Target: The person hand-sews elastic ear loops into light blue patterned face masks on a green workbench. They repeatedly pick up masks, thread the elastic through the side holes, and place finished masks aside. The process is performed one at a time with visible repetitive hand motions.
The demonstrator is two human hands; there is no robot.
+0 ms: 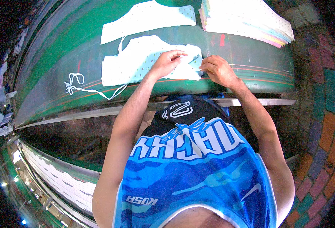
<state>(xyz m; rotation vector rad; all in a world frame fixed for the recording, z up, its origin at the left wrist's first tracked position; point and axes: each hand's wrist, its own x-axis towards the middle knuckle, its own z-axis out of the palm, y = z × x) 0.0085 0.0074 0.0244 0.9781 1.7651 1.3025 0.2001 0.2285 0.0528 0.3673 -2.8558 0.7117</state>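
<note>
My left hand [167,62] lies over a white, dotted cut fabric piece [133,64], its fingers curled together; what they grip, if anything, I cannot make out. Just to its right, my right hand [217,70] pinches a light-blue folded flap [194,62] at the piece's right end. A white cord [76,81] lies looped at the left and runs beneath the piece's lower edge. Another white dotted piece [140,22] lies behind, with a short cord between the two.
A stack of white and pastel pieces [243,19] sits at the back right on the green table [53,64]. A metal rail [262,102] runs along the near edge. Coloured floor paving [327,133] is at right. Another long bench with white material [53,171] is at lower left.
</note>
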